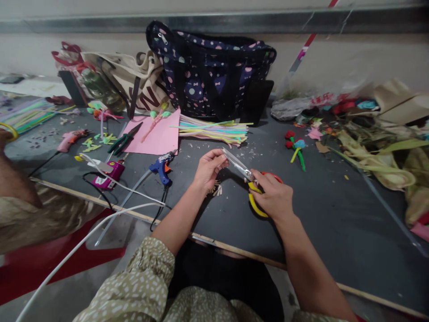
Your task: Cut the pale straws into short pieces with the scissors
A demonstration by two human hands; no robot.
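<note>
My right hand (273,192) grips a pair of scissors (238,165) by its red and yellow handles, the blades pointing up and left. At the blade tips, my left hand (210,167) has thumb and fingers pinched together; what they hold, if anything, is too small to make out. Beneath my left hand lies a little pile of short pale cut pieces (217,188), partly hidden by the wrist. A blue glue gun (163,167) rests on the table to the left of that hand. Behind the hands is a bundle of pastel pipe cleaners (212,130).
Pliers (125,139) lie by a pink sheet (164,134). Cables cross the table's front edge near a purple box (109,175). A pink glue gun (71,141) and another person's arm (16,179) are at left. Fuzzy flowers (296,145) and dry husks (378,156) lie right.
</note>
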